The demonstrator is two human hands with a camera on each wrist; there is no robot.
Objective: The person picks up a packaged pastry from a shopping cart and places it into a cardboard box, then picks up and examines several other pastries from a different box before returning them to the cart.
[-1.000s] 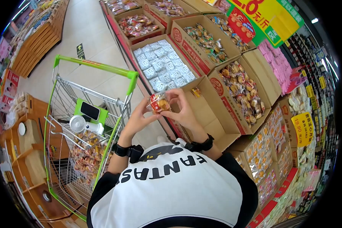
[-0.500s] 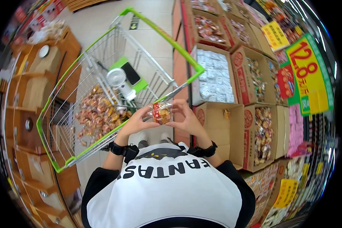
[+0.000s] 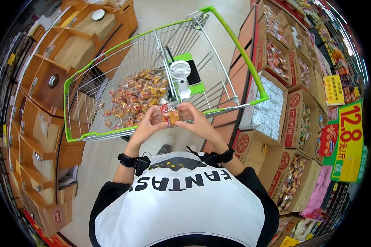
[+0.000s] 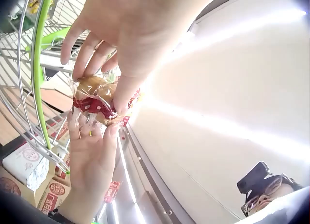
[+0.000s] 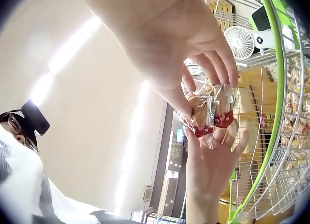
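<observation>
A clear-wrapped pastry with a red label (image 3: pixel 170 114) is held in front of the chest, between both hands. From the left side my left hand (image 3: pixel 147 125) pinches the wrapper, and my right hand (image 3: pixel 198 125) grips it from the right. In the left wrist view the golden pastry (image 4: pixel 97 91) shows through the crinkled film, with fingers and thumbs round it. The right wrist view shows the packet (image 5: pixel 208 110) with its red part low. Beyond the hands stands a green-edged shopping cart (image 3: pixel 247 61) with a heap of similar wrapped pastries (image 3: pixel 140 94).
A white handheld fan (image 3: pixel 180 74) and a black phone (image 3: pixel 193 72) lie at the cart's child seat. Cardboard boxes of packets line the right, one nearly bare (image 3: pixel 255 160), beside white packs (image 3: pixel 268 109). Wooden shelving (image 3: pixel 57 82) stands left; a yellow price sign (image 3: pixel 349 140) is far right.
The view has turned, so the cart now lies straight beyond the hands and the boxes have shifted right and down. Both hands still hold the packet.
</observation>
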